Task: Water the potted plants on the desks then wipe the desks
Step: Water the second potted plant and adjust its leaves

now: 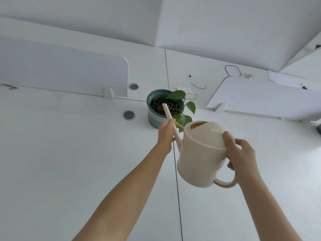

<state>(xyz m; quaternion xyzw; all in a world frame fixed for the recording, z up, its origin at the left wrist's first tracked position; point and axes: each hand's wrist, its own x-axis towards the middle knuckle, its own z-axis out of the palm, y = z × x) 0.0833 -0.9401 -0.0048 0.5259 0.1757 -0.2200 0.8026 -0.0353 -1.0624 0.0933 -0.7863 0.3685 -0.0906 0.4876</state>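
Tilting toward pot [157, 108]: cream can [201, 153], spout [169, 117] tip over soil. Right hand [241, 153] closed round can's handle, thumb on top; left hand [165, 134] pinching spout mid-length. Pot with plant [182, 108] just beyond left hand, on white tabletop [69, 153]. Dividers [60, 70] farther back.

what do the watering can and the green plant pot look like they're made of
The watering can looks like smooth cream plastic: thin moulded walls, a soft sheen on its dome, and spout and handle formed in one piece. The plant pot looks like glazed ceramic: thick rim, glossy dark green glaze fading to paler bands lower down. Neither is certain from the look alone.
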